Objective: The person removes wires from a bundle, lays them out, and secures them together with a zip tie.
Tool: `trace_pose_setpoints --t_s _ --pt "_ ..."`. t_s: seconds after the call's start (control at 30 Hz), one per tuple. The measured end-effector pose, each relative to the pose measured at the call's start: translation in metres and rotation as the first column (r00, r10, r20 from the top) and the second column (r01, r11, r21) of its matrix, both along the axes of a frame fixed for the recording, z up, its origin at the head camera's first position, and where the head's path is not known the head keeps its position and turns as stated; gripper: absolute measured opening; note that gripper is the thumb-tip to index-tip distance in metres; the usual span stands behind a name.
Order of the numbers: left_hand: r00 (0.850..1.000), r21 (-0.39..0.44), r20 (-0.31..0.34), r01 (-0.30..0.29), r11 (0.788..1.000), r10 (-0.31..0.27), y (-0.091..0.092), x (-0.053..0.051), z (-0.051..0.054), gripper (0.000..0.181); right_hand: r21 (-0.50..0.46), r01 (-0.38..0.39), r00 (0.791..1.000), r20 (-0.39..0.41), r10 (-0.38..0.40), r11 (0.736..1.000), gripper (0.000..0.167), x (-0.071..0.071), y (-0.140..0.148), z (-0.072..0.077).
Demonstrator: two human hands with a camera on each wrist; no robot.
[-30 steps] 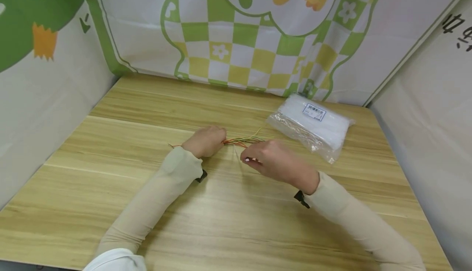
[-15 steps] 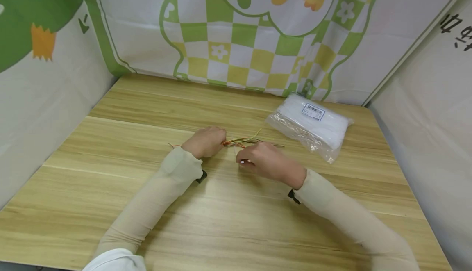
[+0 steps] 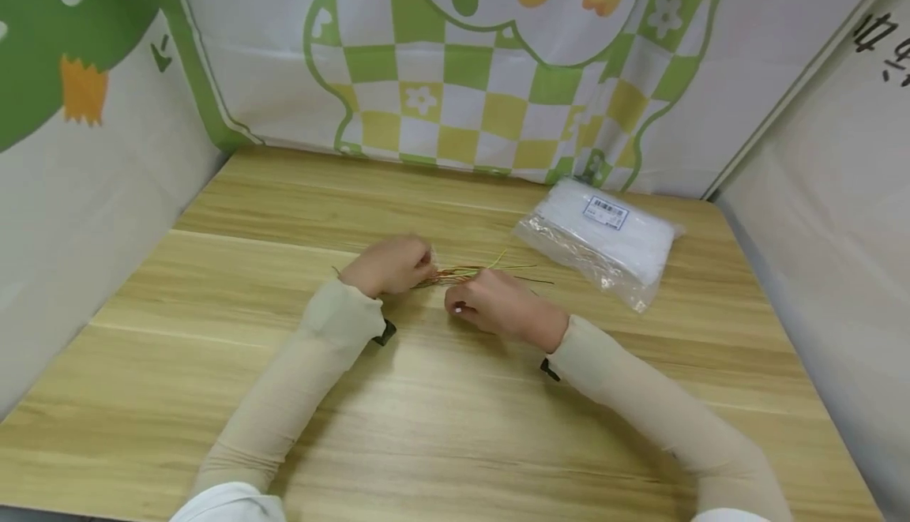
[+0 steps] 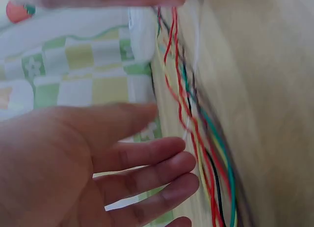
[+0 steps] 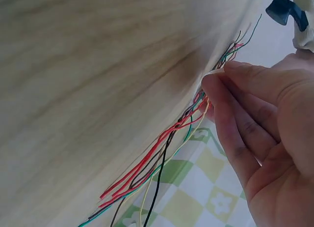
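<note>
A loose bundle of thin wires (image 3: 465, 272) in red, black, green and yellow lies on the table between both hands. Alongside it in the left wrist view, my left hand (image 4: 113, 163) has its fingers loosely extended, the fingertips close to the wires (image 4: 231, 187); whether they touch is unclear. My right hand (image 5: 260, 119) pinches a thin white cable tie (image 5: 217, 71) between thumb and index finger, right beside the bundle. Its white end (image 3: 458, 310) shows at the fingers in the head view. Much of the cable tie is hidden.
A clear plastic bag (image 3: 597, 242) of white contents with a barcode label lies at the back right of the wooden table (image 3: 455, 427). Patterned cloth walls (image 3: 465, 103) enclose the table at the back and both sides.
My right hand has moved left, closer to the left hand, still pinching the cable tie. The left hand has shifted slightly, and the orange wire end left of it has gone from sight.
</note>
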State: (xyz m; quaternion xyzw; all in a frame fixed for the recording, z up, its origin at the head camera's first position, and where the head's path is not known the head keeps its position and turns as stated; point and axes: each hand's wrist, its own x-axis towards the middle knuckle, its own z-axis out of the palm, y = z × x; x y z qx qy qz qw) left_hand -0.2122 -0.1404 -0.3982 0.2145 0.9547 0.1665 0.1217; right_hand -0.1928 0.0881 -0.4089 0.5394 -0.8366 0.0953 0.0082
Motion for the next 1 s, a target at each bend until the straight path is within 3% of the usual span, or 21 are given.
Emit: trace_pose_setpoints --t_s 0.23,0.53,0.7,1.0 --pt "0.993 0.009 0.053 -0.109 0.994 0.109 -0.006 -0.024 0.003 0.013 -0.01 -0.015 1.0 -0.007 0.015 1.0 0.01 -0.006 -0.008 0.0" --pt "0.984 0.046 0.11 -0.144 0.989 0.138 -0.004 -0.054 0.002 0.027 -0.026 -0.021 0.999 0.034 0.021 0.999 0.011 -0.009 -0.011 -0.003" --pt "0.976 0.063 0.139 -0.176 0.982 0.166 -0.003 -0.06 0.001 0.024 -0.025 -0.018 0.999 0.038 0.019 1.0 0.009 -0.009 -0.013 -0.002" --pt "0.974 0.092 0.155 -0.182 0.979 0.166 0.001 -0.059 0.004 0.021 -0.021 -0.01 0.999 0.045 0.011 1.0 0.008 -0.009 -0.012 -0.003"
